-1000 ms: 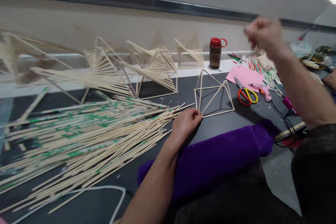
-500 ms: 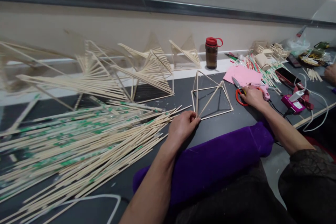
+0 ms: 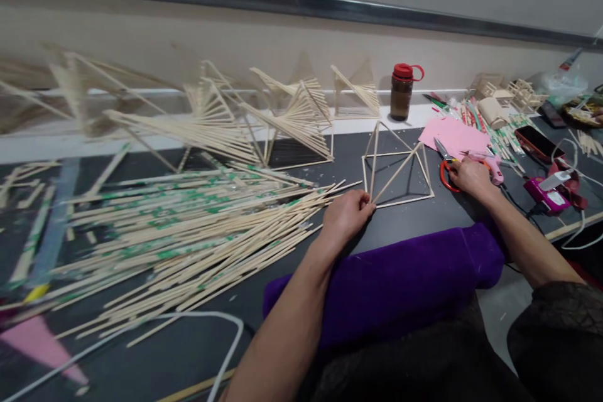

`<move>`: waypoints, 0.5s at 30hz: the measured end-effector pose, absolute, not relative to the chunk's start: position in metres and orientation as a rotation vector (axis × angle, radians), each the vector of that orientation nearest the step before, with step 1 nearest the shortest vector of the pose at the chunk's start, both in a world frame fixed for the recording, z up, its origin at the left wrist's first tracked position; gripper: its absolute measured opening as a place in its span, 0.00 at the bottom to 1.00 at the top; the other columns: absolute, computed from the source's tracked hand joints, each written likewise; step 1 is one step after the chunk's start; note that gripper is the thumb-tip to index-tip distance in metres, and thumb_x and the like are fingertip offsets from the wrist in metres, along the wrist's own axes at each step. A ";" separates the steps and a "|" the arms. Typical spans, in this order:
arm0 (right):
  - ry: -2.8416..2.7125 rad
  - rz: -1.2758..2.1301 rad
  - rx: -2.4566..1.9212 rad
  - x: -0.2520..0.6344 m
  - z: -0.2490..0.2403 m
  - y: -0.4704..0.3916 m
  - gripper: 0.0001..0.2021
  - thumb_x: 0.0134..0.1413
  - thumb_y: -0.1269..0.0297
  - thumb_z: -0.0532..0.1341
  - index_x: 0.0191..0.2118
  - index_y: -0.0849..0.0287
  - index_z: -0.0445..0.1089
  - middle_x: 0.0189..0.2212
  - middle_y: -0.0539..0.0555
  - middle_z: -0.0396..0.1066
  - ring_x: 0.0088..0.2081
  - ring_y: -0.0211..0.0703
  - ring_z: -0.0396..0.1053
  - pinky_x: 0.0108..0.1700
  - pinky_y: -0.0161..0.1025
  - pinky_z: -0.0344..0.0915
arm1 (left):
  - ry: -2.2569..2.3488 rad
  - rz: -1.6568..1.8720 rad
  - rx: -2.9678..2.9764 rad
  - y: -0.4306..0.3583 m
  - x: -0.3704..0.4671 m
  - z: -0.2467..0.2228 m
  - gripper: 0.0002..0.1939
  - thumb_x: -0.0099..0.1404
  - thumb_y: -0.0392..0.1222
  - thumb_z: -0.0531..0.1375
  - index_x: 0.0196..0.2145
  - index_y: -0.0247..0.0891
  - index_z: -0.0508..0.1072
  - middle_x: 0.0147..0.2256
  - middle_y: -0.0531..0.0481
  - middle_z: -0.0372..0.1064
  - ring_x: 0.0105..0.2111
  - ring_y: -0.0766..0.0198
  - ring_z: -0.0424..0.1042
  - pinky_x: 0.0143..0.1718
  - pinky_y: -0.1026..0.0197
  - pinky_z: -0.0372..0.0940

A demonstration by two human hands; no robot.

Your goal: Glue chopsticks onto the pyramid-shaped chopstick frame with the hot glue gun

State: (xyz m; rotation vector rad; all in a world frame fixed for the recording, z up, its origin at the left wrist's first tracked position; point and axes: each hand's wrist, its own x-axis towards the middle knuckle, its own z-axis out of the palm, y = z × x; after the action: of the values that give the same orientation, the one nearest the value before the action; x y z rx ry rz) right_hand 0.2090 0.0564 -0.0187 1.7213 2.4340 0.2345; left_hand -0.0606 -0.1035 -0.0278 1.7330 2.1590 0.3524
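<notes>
A small frame of thin wooden sticks (image 3: 400, 204) stands on the dark tabletop, with slanting sticks rising from a four-sided base. My left hand (image 3: 347, 215) pinches its near left corner, where the sticks meet. To the right, my right hand (image 3: 472, 176) lies closed over the orange handles of a pair of scissors (image 3: 443, 149), whose blades point away to the left. Part of the handles is hidden under the fingers. Just beyond that hand is a pink glue gun (image 3: 494, 169), close to a sheet of pink paper (image 3: 455, 136).
Many loose sticks (image 3: 198, 251) cover the table's left side. Finished twisted stick frames (image 3: 292, 122) line the wall beside a red-lidded bottle (image 3: 401, 93). A purple cushion (image 3: 414, 282) lies along the near edge. At right are a phone (image 3: 539, 143) and a purple power adapter (image 3: 546, 195) with cables.
The view has swung left, so things appear farther right and a pink piece shows at lower left. Both hands stay at the same places on the stick frame and scissors.
</notes>
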 end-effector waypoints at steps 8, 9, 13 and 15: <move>2.621 0.278 1.776 0.201 -0.005 0.033 0.21 0.66 0.56 0.51 0.54 0.60 0.73 0.51 0.63 0.74 0.49 0.57 0.74 0.41 0.43 0.65 | 2.173 0.308 1.724 -0.106 -0.055 -0.021 0.11 0.66 0.43 0.56 0.39 0.38 0.77 0.39 0.46 0.78 0.39 0.56 0.74 0.35 0.60 0.58; 2.682 0.156 1.739 0.199 -0.002 0.030 0.20 0.65 0.56 0.53 0.54 0.58 0.73 0.50 0.60 0.76 0.49 0.53 0.74 0.42 0.41 0.64 | 2.173 0.307 1.722 -0.106 -0.054 -0.020 0.11 0.66 0.43 0.56 0.39 0.38 0.77 0.39 0.45 0.78 0.39 0.56 0.74 0.35 0.60 0.58; 2.749 -0.342 1.534 0.189 0.003 0.022 0.17 0.57 0.60 0.61 0.51 0.56 0.75 0.43 0.52 0.79 0.44 0.44 0.74 0.41 0.36 0.62 | 2.172 0.321 1.686 -0.107 -0.053 -0.018 0.12 0.66 0.43 0.56 0.39 0.38 0.78 0.38 0.45 0.78 0.39 0.55 0.74 0.34 0.60 0.58; 2.738 -0.401 1.486 0.186 -0.001 0.022 0.15 0.55 0.60 0.62 0.48 0.56 0.76 0.40 0.51 0.79 0.40 0.43 0.74 0.38 0.35 0.61 | 2.169 0.333 1.670 -0.107 -0.053 -0.018 0.11 0.66 0.43 0.56 0.39 0.38 0.78 0.38 0.46 0.79 0.39 0.56 0.74 0.33 0.60 0.57</move>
State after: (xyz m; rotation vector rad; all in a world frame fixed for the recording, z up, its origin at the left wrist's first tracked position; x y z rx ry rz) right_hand 0.1857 0.0217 -0.0012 1.4860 2.7383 -0.4012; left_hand -0.0530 -0.1071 -0.0181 1.6697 2.1686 0.3333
